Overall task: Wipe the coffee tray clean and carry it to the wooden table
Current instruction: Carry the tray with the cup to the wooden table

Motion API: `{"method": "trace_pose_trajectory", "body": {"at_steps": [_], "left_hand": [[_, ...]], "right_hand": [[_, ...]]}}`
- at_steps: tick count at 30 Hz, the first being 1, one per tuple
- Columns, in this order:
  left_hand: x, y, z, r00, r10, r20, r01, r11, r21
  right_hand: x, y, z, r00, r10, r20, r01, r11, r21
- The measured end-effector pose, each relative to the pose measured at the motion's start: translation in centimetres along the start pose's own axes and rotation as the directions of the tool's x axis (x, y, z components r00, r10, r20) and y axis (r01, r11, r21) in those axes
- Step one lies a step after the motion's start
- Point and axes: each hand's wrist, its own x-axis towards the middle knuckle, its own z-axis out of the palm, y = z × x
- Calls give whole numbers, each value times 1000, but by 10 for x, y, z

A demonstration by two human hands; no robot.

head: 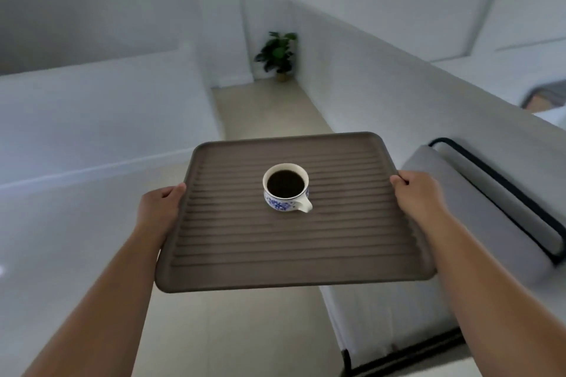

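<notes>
A brown ribbed coffee tray (239, 242) is held level in the air in front of me, above a beige floor. My left hand (160, 208) grips its left rim and my right hand (419, 194) grips its right rim. A white cup with a blue pattern (286, 188), full of dark coffee, stands upright near the tray's middle, handle pointing toward me and to the right. No wooden table shows in this view.
A narrow beige-floored passage (269, 110) runs ahead between white walls to a potted plant (278, 53) in the far corner. A low white wall lies on the left. On the right stands a grey padded piece with black trim (490, 202).
</notes>
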Motion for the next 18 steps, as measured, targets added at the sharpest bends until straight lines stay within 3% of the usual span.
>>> {"method": "trace_pose_trajectory", "body": {"at_steps": [5, 9, 14, 18], "left_hand": [[-4, -31, -70, 976, -134, -171, 121, 989, -84], [-25, -56, -118, 918, -230, -324, 192, 970, -146], [-63, -87, -184, 798, -354, -488, 269, 933, -238], [-96, -120, -246, 683, -426, -594, 312, 905, -290]], "right_hand": [[28, -78, 47, 976, -181, 120, 182, 983, 2], [35, -146, 83, 924, -310, 224, 313, 949, 21], [22, -232, 139, 810, -463, 360, 458, 883, 105], [-17, -301, 179, 670, -586, 456, 540, 806, 243]]}}
